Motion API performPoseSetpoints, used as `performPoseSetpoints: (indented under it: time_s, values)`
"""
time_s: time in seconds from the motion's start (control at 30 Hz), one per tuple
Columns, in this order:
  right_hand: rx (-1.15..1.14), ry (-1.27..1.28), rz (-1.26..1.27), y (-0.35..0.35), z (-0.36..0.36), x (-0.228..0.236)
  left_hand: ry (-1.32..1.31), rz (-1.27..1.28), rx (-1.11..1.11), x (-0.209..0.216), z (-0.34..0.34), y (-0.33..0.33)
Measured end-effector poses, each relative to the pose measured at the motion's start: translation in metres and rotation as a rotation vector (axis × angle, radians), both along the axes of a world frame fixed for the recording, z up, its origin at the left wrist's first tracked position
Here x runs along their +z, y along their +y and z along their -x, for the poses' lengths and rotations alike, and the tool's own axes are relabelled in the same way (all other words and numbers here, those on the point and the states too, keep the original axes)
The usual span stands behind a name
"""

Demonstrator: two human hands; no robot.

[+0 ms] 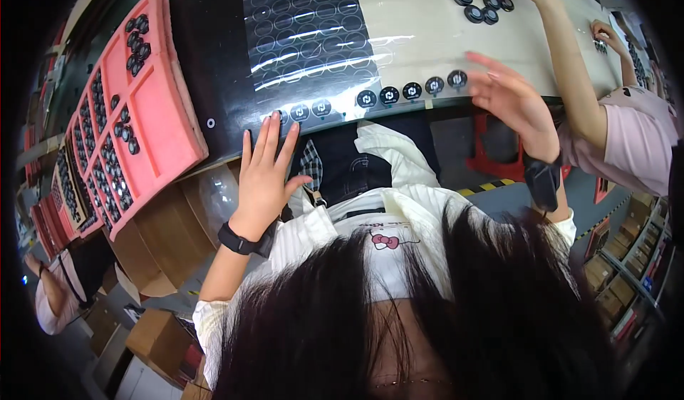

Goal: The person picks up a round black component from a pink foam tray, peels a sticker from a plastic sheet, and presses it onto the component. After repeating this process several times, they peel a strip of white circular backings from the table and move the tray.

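Fingers spread, my left hand (265,165) lies at the table's near edge, its fingertips touching or just over the leftmost of the small black round discs. More discs with a white mark, such as this disc (321,107), stand beside it. A further row of discs (412,91) runs along the edge to the right. My right hand (516,104) is raised near the row's right end, next to the last disc (457,79). Its fingers are apart and partly blurred, and nothing shows in them. Beyond my left hand lies a clear sheet (310,33) with rows of round outlines.
Pink foam trays (160,93) with black round parts are stacked at the left. Loose black round parts (490,1) sit at the far right, near a co-worker's arm (570,50). Below the table are a cardboard box (160,239) and a red stool (495,154).
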State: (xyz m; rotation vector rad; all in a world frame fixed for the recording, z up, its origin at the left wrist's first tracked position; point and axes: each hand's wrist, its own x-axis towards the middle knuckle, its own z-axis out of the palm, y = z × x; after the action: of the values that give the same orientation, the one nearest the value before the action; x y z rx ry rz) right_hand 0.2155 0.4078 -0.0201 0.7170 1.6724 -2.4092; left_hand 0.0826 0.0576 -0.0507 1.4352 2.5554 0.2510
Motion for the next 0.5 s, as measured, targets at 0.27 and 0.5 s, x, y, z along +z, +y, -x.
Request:
performPoseSetpoints:
  time_s: [0.27,0.5]
  values:
    - [0.261,-0.133,-0.250,-0.012,0.039,-0.020,-0.437,-0.596,0.331,-0.012,0.007,-0.018]
    - [0.247,-0.051,0.020,-0.007,0.037,-0.014,-1.598,-0.848,0.574,-0.009,0.003,-0.017]
